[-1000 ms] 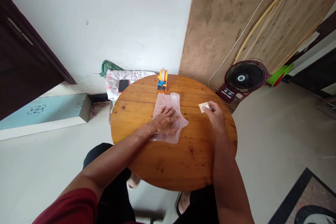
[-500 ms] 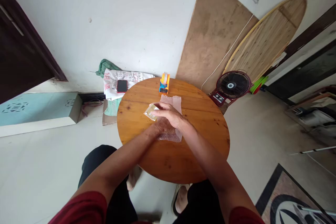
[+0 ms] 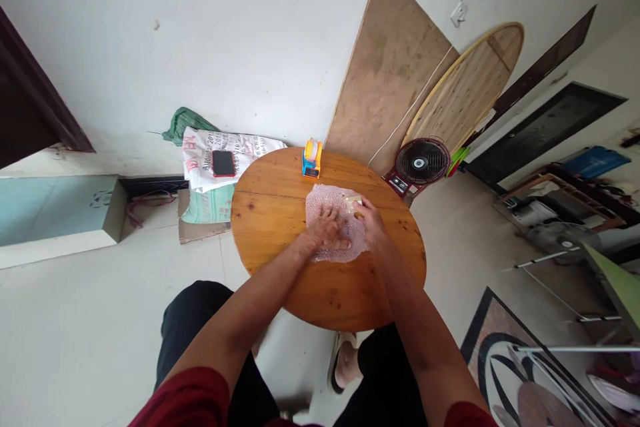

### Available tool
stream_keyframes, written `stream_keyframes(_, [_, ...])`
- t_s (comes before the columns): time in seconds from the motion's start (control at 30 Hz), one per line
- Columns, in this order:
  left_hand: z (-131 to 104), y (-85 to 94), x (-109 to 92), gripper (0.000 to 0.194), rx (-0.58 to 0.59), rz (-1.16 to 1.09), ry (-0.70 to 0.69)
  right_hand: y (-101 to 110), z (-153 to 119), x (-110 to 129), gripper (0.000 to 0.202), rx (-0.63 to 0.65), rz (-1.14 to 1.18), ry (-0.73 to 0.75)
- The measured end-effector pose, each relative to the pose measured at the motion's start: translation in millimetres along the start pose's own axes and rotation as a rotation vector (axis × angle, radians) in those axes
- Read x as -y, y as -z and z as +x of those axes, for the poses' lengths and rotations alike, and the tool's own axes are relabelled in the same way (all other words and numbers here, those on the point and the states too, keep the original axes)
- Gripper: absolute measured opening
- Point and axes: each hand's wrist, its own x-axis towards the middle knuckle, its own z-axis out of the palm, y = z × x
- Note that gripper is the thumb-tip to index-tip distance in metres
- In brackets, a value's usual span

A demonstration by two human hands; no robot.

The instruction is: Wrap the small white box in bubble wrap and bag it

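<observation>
A sheet of bubble wrap (image 3: 333, 198) lies spread on the round wooden table (image 3: 270, 213). My left hand (image 3: 325, 227) rests flat on its left part, fingers spread. At the right side of the wrap, my right hand (image 3: 371, 221) grips a small flat box, gold and whitish (image 3: 353, 205), between thumb and fingers. Its printing is too small to read. An orange and blue tape dispenser (image 3: 311, 159) stands at the table's far edge, beyond both hands.
Left of the table, a phone (image 3: 223, 163) lies on a white printed sack (image 3: 197, 160). A dark red fan (image 3: 419, 161) stands close to the right edge. Behind it a brown board (image 3: 385, 60) and an oval wooden panel (image 3: 465, 87) lean on the wall.
My right hand has carried the small box from the left of the wrap to its right side. The bubble wrap now lies opened wider, and my left hand is spread on it. The view has shifted.
</observation>
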Motion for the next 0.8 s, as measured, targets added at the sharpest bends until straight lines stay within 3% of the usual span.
stream_keyframes(0.13, [1.0, 2.6, 0.2, 0.089, 0.008, -0.055, 0.003, 10.3, -8.2, -10.1, 0.040, -0.013, -0.026, 0.000])
stream_keyframes(0.27, [2.1, 6.3, 9.9, 0.068, -0.012, -0.209, 0.004, 11.6, -11.1, -22.3, 0.040, -0.042, -0.041, 0.028])
stream_keyframes(0.33, [4.9, 7.2, 16.4, 0.069, -0.057, -0.312, 0.004, 12.7, -11.7, -28.2, 0.043, -0.064, -0.041, 0.056])
stream_keyframes(0.5, [14.6, 1.9, 30.0, 0.080, -0.188, -0.710, -0.039, 18.7, -18.4, -36.3, 0.052, -0.094, -0.259, 0.293])
stream_keyframes(0.7, [22.2, -10.9, 42.2, 0.079, -0.198, -1.188, 0.072, 15.3, -25.8, -25.7, 0.054, -0.003, -0.671, 0.442])
stream_keyframes(0.8, [22.6, -12.9, 46.5, 0.080, -0.202, -1.249, 0.084, 12.5, -24.0, -20.3, 0.057, 0.178, -0.836, 0.497])
